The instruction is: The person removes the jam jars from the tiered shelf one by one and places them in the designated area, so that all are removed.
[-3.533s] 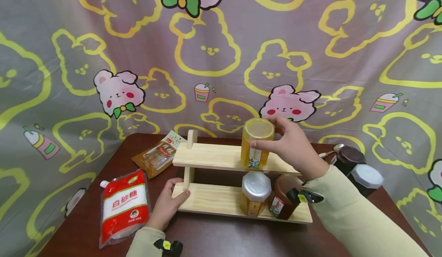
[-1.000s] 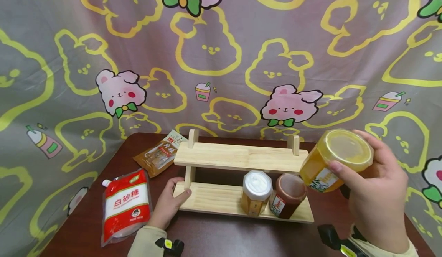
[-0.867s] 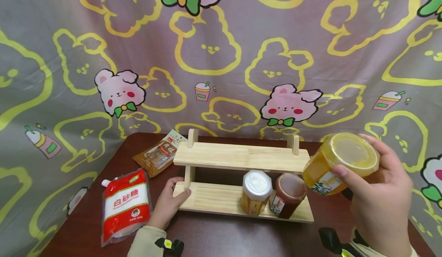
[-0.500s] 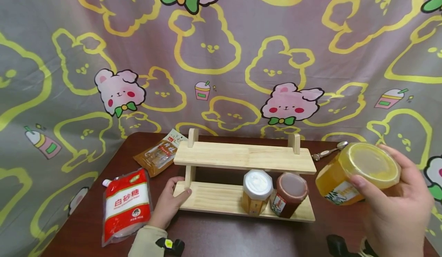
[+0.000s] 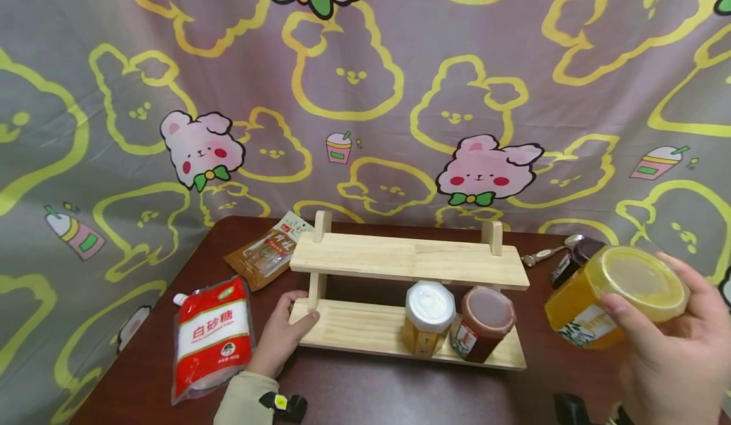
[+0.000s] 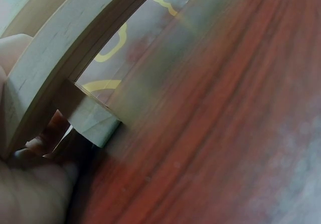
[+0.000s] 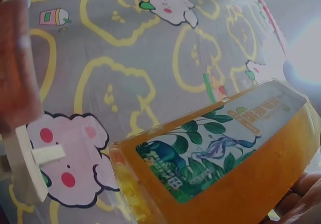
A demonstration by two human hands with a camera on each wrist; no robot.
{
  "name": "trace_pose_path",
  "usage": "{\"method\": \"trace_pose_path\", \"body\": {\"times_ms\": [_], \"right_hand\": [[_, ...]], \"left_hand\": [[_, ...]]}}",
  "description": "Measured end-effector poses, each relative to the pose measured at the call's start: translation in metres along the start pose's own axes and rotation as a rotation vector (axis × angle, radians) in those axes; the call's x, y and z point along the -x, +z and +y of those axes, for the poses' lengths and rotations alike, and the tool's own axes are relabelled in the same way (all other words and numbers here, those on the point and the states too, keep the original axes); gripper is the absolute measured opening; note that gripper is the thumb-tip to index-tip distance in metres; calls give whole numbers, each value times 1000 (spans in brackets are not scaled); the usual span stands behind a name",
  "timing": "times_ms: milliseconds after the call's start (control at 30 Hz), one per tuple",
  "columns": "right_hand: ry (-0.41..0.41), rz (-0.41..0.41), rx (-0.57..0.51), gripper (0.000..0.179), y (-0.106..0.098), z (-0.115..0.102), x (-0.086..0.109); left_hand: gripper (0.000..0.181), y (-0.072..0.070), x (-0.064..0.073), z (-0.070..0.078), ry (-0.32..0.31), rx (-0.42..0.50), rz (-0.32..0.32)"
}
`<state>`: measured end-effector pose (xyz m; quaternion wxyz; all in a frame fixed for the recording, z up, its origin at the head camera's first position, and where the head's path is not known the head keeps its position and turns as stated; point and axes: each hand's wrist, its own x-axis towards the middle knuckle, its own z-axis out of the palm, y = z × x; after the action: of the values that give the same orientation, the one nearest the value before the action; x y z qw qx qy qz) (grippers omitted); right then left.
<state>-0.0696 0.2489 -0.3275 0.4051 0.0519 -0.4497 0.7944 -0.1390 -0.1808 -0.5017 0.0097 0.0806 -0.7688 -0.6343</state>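
My right hand [image 5: 679,342] grips a jar of amber honey [image 5: 613,295] in the air, right of the two-tier wooden shelf [image 5: 360,257]. The jar leans, with its lid toward the head camera and its leaf-patterned label [image 7: 200,146] facing the right wrist view. The left hand [image 5: 282,336] holds the shelf's lower left end, thumb on top of the board; in the left wrist view, fingers wrap the pale wood [image 6: 55,48]. On the lower tier stand a white-lidded honey jar [image 5: 429,317] and a dark red jar [image 5: 484,323], side by side. The upper tier is bare.
A red-and-white sugar pouch [image 5: 212,336] lies left of the shelf, with a brown spice packet [image 5: 268,250] behind it. To the right are a spoon [image 5: 542,257] and a dark jar [image 5: 578,257], partly covered by the held honey. A patterned curtain [image 5: 382,82] hangs behind the table.
The honey jar has gone from the upper tier out to the right in my right hand, tilting on the way. Spoon and dark jar show again behind it. The left hand stays on the shelf.
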Motion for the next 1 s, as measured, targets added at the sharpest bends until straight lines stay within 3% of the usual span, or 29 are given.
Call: {"method": "trace_pose_path", "body": {"times_ms": [167, 333, 700, 1000], "right_hand": [[-26, 5, -3, 62, -5, 5, -2], [-7, 37, 103, 62, -9, 6, -5], [-114, 35, 66, 59, -20, 31, -21], [-45, 57, 145, 60, -33, 37, -22]], "left_hand": [[49, 0, 1, 1, 4, 1, 5], [49, -1, 1, 1, 6, -4, 9], [45, 2, -4, 0, 28, -9, 17], [48, 0, -2, -1, 12, -28, 11]]}}
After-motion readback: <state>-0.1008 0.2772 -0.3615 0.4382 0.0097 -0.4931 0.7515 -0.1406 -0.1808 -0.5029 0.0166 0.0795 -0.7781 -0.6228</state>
